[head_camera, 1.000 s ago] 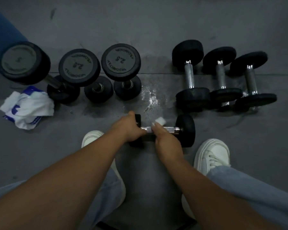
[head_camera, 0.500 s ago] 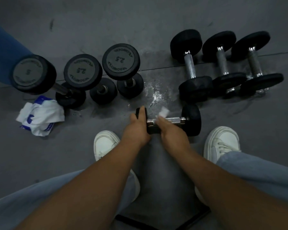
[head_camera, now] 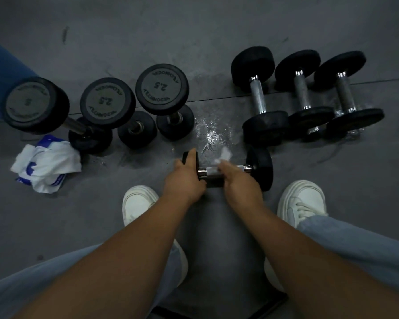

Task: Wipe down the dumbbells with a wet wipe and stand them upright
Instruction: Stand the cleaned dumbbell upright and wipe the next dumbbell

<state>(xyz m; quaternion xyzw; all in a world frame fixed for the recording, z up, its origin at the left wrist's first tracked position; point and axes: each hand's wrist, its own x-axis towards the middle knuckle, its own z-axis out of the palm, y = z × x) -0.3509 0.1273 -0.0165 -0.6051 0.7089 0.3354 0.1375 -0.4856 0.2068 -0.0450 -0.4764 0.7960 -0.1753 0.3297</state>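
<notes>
A small black dumbbell point(head_camera: 260, 168) lies on its side on the grey floor between my feet. My left hand point(head_camera: 184, 181) grips its left head. My right hand point(head_camera: 237, 181) holds a white wet wipe point(head_camera: 222, 156) wrapped on the chrome handle. To the upper left three dumbbells stand upright: one point(head_camera: 36, 104), a second point(head_camera: 107, 103) and a third point(head_camera: 161, 88). Three more lie on their sides at the upper right: one point(head_camera: 258, 97), another point(head_camera: 302, 93) and the last point(head_camera: 344, 90).
A blue-and-white wipe packet point(head_camera: 46, 163) lies on the floor at the left. A wet patch point(head_camera: 213, 134) shines just beyond the held dumbbell. My white shoes point(head_camera: 137, 202) point(head_camera: 303, 201) flank the dumbbell. Something blue point(head_camera: 2, 72) fills the far left edge.
My right hand and the wipe have shifted slightly along the handle. The camera view has drifted; the dumbbell stays on the floor in my left hand's grip.
</notes>
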